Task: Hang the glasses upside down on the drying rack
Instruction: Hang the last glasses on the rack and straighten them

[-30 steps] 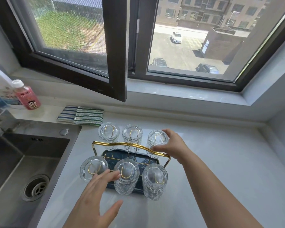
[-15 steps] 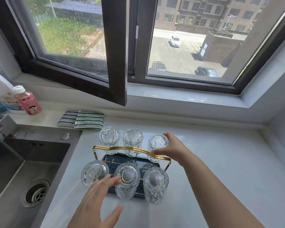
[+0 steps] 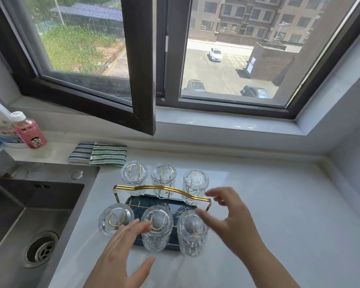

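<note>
A: Fingers (image 3: 141,226) of left hand (image 3: 121,254) spread wide, holding nothing, tips at base of front middle glass (image 3: 157,220).
B: Right hand (image 3: 231,221)?
A: Splayed too, blurred, empty, just right of front right glass (image 3: 192,227).
B: Glasses?
A: Six, all inverted, axes upright on gold pegs of drying rack (image 3: 162,189). Looks done; left hand nearer front row.

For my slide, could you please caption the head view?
Six glasses hang upside down on a gold drying rack; left hand and right hand hover open.
</note>
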A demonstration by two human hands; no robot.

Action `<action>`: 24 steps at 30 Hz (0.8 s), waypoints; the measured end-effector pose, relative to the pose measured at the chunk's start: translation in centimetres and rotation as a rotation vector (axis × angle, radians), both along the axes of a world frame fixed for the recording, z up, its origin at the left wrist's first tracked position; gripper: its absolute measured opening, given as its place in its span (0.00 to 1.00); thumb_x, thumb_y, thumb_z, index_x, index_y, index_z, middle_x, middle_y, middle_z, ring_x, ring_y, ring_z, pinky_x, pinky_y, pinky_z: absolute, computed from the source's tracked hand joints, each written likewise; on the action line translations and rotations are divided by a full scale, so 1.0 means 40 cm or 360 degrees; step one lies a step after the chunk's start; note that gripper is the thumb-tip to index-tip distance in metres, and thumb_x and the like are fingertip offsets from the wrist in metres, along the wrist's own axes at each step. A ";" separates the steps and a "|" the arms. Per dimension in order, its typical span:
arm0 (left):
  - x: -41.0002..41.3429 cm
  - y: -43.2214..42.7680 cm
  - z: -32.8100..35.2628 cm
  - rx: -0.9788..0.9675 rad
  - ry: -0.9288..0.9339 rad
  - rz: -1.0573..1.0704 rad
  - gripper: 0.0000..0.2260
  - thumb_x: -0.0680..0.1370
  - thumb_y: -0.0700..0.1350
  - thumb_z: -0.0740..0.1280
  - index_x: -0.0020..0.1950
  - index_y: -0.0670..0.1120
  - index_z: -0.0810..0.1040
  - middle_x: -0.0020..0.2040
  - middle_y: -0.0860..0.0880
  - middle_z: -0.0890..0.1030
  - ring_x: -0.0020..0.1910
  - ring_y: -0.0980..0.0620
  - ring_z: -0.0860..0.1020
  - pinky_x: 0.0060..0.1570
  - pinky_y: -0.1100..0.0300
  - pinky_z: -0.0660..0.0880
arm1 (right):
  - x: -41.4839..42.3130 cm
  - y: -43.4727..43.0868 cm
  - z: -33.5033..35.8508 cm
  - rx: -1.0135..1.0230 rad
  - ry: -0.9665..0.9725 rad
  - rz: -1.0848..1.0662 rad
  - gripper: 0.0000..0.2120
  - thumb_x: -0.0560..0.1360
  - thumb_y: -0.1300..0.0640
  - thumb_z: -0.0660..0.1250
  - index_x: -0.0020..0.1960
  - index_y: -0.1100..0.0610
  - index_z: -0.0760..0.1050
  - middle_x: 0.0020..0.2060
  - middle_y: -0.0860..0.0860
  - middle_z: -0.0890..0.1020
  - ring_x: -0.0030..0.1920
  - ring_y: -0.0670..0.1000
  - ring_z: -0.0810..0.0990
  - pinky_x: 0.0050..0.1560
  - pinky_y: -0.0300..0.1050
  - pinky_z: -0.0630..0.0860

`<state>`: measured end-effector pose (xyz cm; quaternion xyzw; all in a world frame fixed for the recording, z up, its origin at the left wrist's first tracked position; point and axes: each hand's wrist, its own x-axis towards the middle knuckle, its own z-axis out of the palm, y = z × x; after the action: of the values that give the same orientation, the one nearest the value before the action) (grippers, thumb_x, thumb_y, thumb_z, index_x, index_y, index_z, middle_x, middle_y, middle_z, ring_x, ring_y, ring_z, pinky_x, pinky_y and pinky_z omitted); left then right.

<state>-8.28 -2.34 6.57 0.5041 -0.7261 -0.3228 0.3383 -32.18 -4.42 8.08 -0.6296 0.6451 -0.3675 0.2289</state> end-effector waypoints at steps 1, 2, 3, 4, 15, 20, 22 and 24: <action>0.007 0.002 -0.004 -0.0032 -0.0045 -0.0012 0.22 0.64 0.49 0.72 0.55 0.64 0.73 0.58 0.75 0.70 0.65 0.67 0.63 0.66 0.60 0.60 | 0.008 0.017 -0.012 0.0113 0.0074 0.0072 0.22 0.61 0.41 0.72 0.53 0.41 0.71 0.51 0.37 0.74 0.53 0.37 0.72 0.53 0.22 0.64; 0.011 0.011 0.001 0.0025 -0.0099 -0.0058 0.25 0.64 0.50 0.70 0.57 0.69 0.69 0.60 0.77 0.65 0.65 0.69 0.62 0.66 0.63 0.59 | 0.016 0.029 -0.027 0.0205 0.0132 0.0134 0.28 0.60 0.41 0.73 0.58 0.42 0.68 0.56 0.37 0.71 0.57 0.35 0.69 0.55 0.19 0.60; -0.003 0.004 0.010 0.0024 -0.0084 -0.0084 0.28 0.64 0.51 0.69 0.59 0.72 0.65 0.60 0.79 0.62 0.64 0.73 0.60 0.66 0.70 0.57 | 0.022 0.036 -0.040 0.0257 0.0169 0.0167 0.33 0.60 0.42 0.73 0.62 0.42 0.65 0.59 0.37 0.67 0.60 0.36 0.66 0.55 0.16 0.55; -0.004 0.012 0.004 -0.0028 -0.0079 -0.0091 0.29 0.65 0.51 0.69 0.60 0.72 0.63 0.60 0.80 0.60 0.63 0.77 0.58 0.65 0.75 0.55 | 0.027 0.039 -0.048 0.0267 0.0188 0.0167 0.36 0.61 0.43 0.74 0.64 0.43 0.62 0.61 0.37 0.64 0.62 0.36 0.63 0.55 0.15 0.52; 0.009 0.032 0.005 0.0050 -0.0070 -0.0040 0.22 0.65 0.48 0.70 0.57 0.61 0.71 0.59 0.71 0.72 0.63 0.66 0.66 0.64 0.77 0.54 | 0.071 0.065 -0.088 0.0327 0.0127 0.0068 0.40 0.60 0.44 0.75 0.66 0.45 0.59 0.61 0.40 0.67 0.61 0.42 0.68 0.57 0.32 0.63; 0.010 0.038 0.018 0.0046 -0.0107 -0.0033 0.23 0.67 0.48 0.71 0.58 0.61 0.67 0.63 0.74 0.62 0.63 0.66 0.65 0.65 0.69 0.59 | 0.072 0.065 -0.099 0.0372 -0.0015 -0.0062 0.43 0.58 0.48 0.77 0.67 0.43 0.56 0.56 0.40 0.72 0.57 0.45 0.74 0.53 0.36 0.67; 0.008 0.040 0.025 0.0081 -0.0111 -0.0014 0.23 0.69 0.45 0.72 0.58 0.62 0.67 0.62 0.76 0.61 0.63 0.67 0.64 0.67 0.65 0.60 | 0.067 0.068 -0.101 0.0372 -0.0050 -0.0096 0.44 0.57 0.48 0.77 0.66 0.41 0.56 0.54 0.39 0.72 0.56 0.44 0.74 0.52 0.36 0.68; 0.005 0.041 0.031 0.0135 -0.0132 -0.0010 0.25 0.69 0.42 0.72 0.58 0.63 0.67 0.62 0.77 0.58 0.63 0.70 0.62 0.68 0.60 0.59 | 0.065 0.070 -0.103 0.0379 -0.0056 -0.0107 0.44 0.57 0.48 0.78 0.65 0.40 0.56 0.55 0.39 0.71 0.55 0.43 0.73 0.53 0.36 0.67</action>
<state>-8.07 -0.70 7.81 0.5286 -0.7268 -0.3332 0.2851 -29.57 -1.60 3.96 -0.5693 0.7009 -0.3069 0.3008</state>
